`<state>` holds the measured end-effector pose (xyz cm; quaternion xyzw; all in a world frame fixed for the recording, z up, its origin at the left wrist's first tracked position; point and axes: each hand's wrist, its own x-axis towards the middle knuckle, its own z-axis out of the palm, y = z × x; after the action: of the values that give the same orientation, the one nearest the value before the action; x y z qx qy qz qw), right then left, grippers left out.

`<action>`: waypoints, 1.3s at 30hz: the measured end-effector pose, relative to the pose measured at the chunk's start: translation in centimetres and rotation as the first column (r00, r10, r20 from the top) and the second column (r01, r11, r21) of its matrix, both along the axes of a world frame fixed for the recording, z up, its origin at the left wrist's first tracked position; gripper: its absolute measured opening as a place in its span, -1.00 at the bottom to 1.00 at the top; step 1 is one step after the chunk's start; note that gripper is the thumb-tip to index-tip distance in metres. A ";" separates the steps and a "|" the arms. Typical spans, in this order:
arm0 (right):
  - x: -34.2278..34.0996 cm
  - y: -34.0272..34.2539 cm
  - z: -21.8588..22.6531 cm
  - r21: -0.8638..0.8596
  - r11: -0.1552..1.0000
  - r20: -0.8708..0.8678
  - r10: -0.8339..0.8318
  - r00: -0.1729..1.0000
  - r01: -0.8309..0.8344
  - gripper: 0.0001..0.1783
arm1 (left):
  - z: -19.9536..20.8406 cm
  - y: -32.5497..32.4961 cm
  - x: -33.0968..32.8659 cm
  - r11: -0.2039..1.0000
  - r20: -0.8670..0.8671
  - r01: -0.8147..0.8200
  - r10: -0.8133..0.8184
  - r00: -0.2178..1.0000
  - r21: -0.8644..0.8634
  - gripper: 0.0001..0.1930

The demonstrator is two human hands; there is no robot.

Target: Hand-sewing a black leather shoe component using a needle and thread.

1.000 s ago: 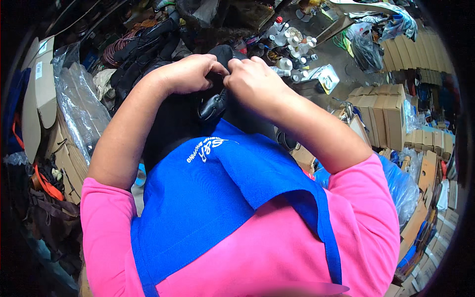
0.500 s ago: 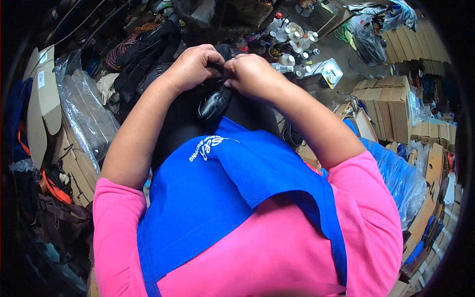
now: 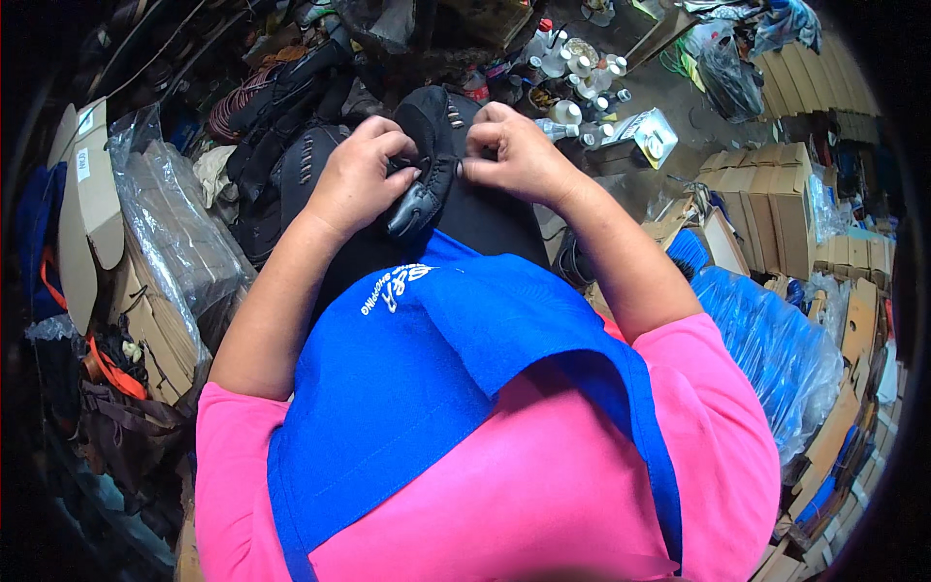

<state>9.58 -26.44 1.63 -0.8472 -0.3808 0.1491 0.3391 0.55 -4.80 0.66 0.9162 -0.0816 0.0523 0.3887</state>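
A black shoe upper (image 3: 417, 206) with a smooth, glossy end and coarse stitches along its seam rests on my dark-clad lap. At its left side my left hand (image 3: 364, 179) is closed, thumb and curled fingers drawn together by the shoe's edge. My right hand (image 3: 519, 160) faces it from the right side, also closed, with the thumb near the seam. The two hands are apart, and the shoe shows between them. Whatever fine thing the fingertips may pinch is too small to make out. Another black piece (image 3: 305, 160) with similar pale stitches lies to the left.
White bottles (image 3: 565, 112) and a white container (image 3: 645, 136) stand on the floor ahead. Flattened cardboard and a plastic-wrapped stack (image 3: 170, 184) lie on the left. Cardboard boxes (image 3: 756, 199) and a blue bundle in clear plastic (image 3: 771, 335) are on the right.
My hands were together over the shoe; now they have parted to either side, leaving its seam and upper end in sight.
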 end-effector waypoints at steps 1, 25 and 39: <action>0.2 -0.1 -0.8 0.044 0.995 0.025 -0.085 0.996 0.084 -0.77 | 0.0 0.1 0.2 1.000 0.002 -0.006 0.006 1.000 0.000 -0.80; 0.2 -4.4 -3.0 0.344 0.557 -0.939 0.226 0.261 0.756 -0.51 | -0.7 7.6 0.0 -0.129 -0.476 -0.480 -0.065 0.877 -0.868 -0.59; 2.2 -6.3 2.0 0.080 0.986 0.074 -0.150 0.986 0.144 -0.64 | 2.4 9.7 -1.8 0.900 -0.020 -0.425 0.425 0.905 -0.102 -0.52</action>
<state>11.79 -32.74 3.59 -0.8651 -0.3358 0.0756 0.3649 -1.26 4.89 3.07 0.8904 0.1222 0.1414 0.4150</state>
